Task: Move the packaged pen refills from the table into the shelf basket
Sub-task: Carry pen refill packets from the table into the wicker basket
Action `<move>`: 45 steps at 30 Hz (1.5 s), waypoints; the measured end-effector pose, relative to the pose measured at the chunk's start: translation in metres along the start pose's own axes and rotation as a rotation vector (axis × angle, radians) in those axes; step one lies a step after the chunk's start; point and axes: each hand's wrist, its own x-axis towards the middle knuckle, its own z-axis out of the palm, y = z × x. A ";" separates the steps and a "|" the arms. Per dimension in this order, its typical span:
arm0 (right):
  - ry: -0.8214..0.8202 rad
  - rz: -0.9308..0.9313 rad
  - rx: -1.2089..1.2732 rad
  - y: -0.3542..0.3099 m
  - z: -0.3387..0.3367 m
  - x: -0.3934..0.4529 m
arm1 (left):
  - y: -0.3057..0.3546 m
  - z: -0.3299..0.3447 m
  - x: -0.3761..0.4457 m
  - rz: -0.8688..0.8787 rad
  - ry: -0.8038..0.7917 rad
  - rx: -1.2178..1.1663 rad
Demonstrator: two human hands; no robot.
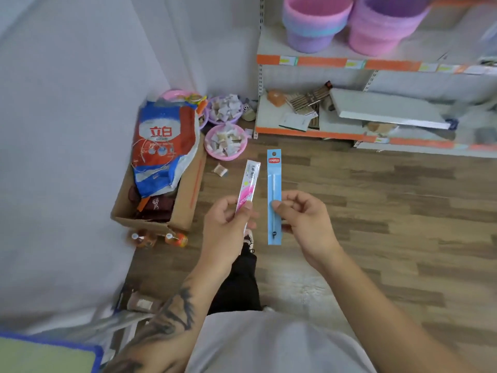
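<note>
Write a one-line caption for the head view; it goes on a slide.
Left hand holds a pink refill pack, right hand a blue one, above a wooden floor.

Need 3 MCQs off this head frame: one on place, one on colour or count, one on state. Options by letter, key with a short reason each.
1. Where do the two knitted baskets stand?
A. on the floor
B. on the upper shelf
C. in the cardboard box

2. What colour is the packet in the right hand?
A. light blue
B. green
C. yellow

3. How is the pink packet held?
A. lying on the floor
B. gripped by the left hand
C. resting in a basket

Key:
1 B, both sit on the shelf board above the orange edge strip.
2 A, a blue sleeve with a red label at its top.
3 B, the left hand's fingers curl round its lower end.
</note>
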 end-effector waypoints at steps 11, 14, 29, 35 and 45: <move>0.227 -0.006 -0.073 -0.097 0.009 0.146 | 0.086 0.045 0.181 -0.029 -0.204 -0.074; 0.274 -0.021 -0.085 -0.118 0.020 0.181 | 0.109 0.047 0.222 -0.038 -0.237 -0.094; 0.312 -0.104 -0.037 -0.214 0.021 0.331 | 0.206 0.110 0.368 0.065 -0.276 -0.110; 0.275 -0.295 0.015 -0.293 0.013 0.418 | 0.284 0.144 0.435 0.190 -0.172 -0.112; 0.050 -0.600 0.075 -0.478 -0.027 0.515 | 0.464 0.234 0.514 0.507 -0.092 -0.123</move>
